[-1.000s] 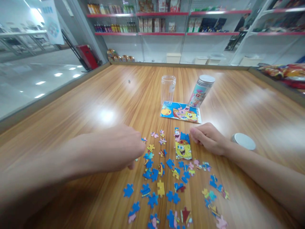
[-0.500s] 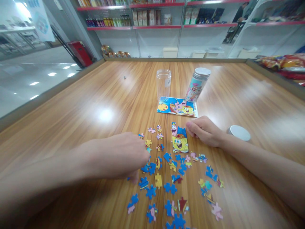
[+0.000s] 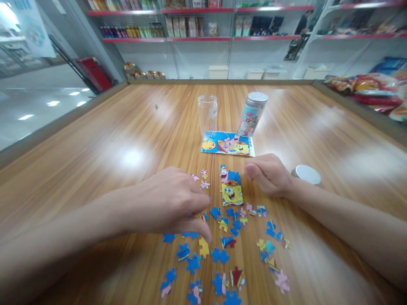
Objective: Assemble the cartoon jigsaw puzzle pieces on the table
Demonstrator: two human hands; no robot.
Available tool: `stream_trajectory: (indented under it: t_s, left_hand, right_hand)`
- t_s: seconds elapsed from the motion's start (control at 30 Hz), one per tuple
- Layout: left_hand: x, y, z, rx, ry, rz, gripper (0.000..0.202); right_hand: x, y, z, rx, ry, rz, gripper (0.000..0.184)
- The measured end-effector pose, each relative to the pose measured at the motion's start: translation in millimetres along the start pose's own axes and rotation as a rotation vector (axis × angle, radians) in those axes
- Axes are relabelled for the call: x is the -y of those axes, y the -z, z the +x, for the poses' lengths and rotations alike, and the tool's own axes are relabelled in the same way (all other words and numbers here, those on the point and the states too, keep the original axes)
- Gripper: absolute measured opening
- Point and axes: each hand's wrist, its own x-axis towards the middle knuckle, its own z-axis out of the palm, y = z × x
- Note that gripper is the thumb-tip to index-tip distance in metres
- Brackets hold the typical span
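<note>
Several loose jigsaw pieces, mostly blue, lie scattered on the wooden table in front of me. A small joined block of pieces showing a yellow cartoon face lies in the middle. My left hand hovers palm down over the pieces left of that block, fingers spread and reaching among them; whether it pinches a piece is hidden. My right hand rests loosely curled on the table just right of the block, holding nothing I can see.
A printed reference picture lies beyond the pieces. Behind it stand a clear empty tube and a printed tube with a white lid. A loose white lid lies at the right. Snack bags and shelves line the far side.
My left hand has slid right and toward me over the loose pieces. The right hand has lifted slightly away from the joined block. The view has shifted left.
</note>
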Motion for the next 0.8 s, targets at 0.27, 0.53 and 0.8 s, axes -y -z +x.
stream_trajectory:
  t_s: [0.27, 0.53, 0.8]
  left_hand:
    - [2.5, -0.9, 9.8, -0.288, -0.207, 0.185, 0.062]
    - [-2.5, -10.2, 5.4, -0.257, -0.141, 0.088, 0.044]
    - [1.4, -7.8, 6.3, -0.162, -0.164, 0.070, 0.059]
  right_hand:
    - [37.4, -2.7, 5.3, -0.019, 0.400, -0.133, 0.069]
    - [43.2, 5.6, 10.4, 0.198, 0.407, -0.111, 0.059]
    - [47.5, 18.0, 22.8, 0.372, 0.317, -0.079, 0.053]
